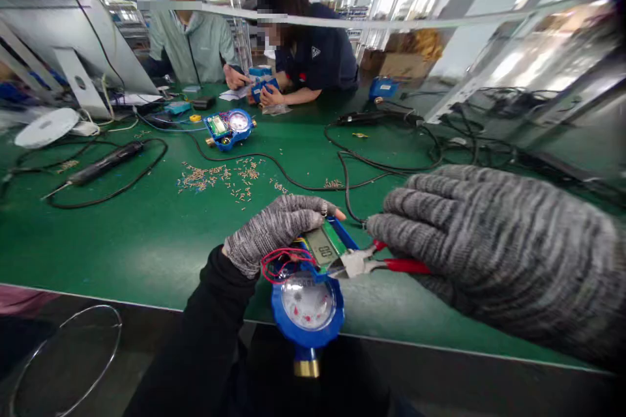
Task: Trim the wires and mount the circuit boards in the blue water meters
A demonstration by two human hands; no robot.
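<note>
Where cables (391,171) cross green tabletop (122,234), held meter (309,309), co-workers (330,49)

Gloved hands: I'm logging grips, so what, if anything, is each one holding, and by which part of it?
The right hand holds the pliers by their red handles. The left hand holds the blue meter by its display end.

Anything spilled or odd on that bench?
Yes: tiny copper-coloured parts, perhaps screws, lie scattered in loose patches on the green bench, beyond the left hand, with no tray under them. Red wires also loop loosely out beside the meter's display. No clear damage visible.
</note>
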